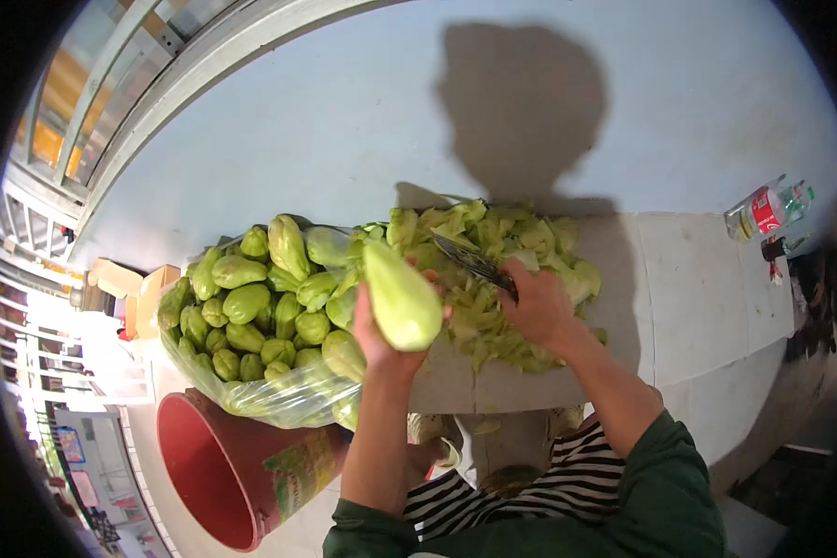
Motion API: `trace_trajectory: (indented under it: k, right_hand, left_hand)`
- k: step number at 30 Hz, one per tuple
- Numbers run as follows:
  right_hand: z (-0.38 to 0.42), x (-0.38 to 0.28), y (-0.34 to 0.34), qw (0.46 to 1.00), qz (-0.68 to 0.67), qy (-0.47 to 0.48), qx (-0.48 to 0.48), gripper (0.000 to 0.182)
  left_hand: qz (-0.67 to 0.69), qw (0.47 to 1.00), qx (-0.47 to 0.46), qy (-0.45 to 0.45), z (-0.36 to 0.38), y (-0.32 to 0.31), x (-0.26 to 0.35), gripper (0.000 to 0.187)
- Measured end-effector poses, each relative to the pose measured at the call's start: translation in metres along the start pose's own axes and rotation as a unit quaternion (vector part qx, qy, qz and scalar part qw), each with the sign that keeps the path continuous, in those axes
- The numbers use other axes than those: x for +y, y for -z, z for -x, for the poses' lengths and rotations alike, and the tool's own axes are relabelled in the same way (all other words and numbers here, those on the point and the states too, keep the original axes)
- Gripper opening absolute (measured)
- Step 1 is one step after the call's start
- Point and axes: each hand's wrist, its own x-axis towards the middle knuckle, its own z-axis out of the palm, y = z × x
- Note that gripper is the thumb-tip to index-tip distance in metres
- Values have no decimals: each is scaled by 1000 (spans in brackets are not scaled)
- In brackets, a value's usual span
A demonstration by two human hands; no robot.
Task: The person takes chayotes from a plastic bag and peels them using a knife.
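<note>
A pale green chayote (pixel 403 302) with a smooth surface rests in my left hand (pixel 378 339), whose fingers wrap around its underside and sides. My right hand (pixel 538 305) grips a dark knife (pixel 474 260), its blade pointing up and to the left, apart from the chayote. Beneath the knife, a broad heap of light green peelings (pixel 502 325) covers part of the tiled ledge. Left of my left hand, a clear plastic bag (pixel 284 395) lies open, full of whole green chayotes (pixel 246 302).
A red bucket (pixel 223 465) lies tipped on its side below the bag. Plastic bottles (pixel 767 212) sit at the ledge's far right. An opened cardboard box (pixel 149 298) stands beyond the bag, near white railings (pixel 42 223). A pale wall (pixel 344 121) rises behind the ledge.
</note>
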Motion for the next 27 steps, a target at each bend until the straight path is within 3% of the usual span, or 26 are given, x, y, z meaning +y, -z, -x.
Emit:
trace_trajectory:
  k: [1,2,4,12,14,15,16,17,18,20,27]
  right_hand:
    - [-1,-1,0,1000,1,-3,-1,28]
    - [-3,-2,2,1000,4,-5,0,29]
    - [-5,-2,3,1000,9,6,2,30]
    - [2,1,2,996,-7,83,31,42]
    - [5,1,4,976,-24,185,110,53]
    - [6,2,4,976,-23,185,109,53]
    - [8,4,4,956,11,266,124,54]
    - [9,5,4,928,45,344,138,54]
    - [11,0,6,928,45,344,138,54]
    - [16,-15,8,891,75,415,170,48]
    - [15,-23,-4,877,75,431,198,44]
  left_hand:
    - [-88,989,118,0,-2,-12,-3,59]
    - [-31,994,109,0,-7,-5,-11,57]
    - [70,996,-20,45,-13,7,-10,56]
    - [61,996,-39,52,-13,11,-12,56]
    - [65,996,-51,41,-11,-5,-12,55]
    - [70,997,36,6,-11,-15,-14,55]
    - [74,989,122,-30,-12,-20,-14,54]
    - [71,992,97,-37,-12,-10,-15,53]
    - [72,992,96,-37,-14,-1,-14,53]
    - [72,997,-31,16,-17,13,-12,53]
    - [61,997,-39,0,-14,6,-14,50]
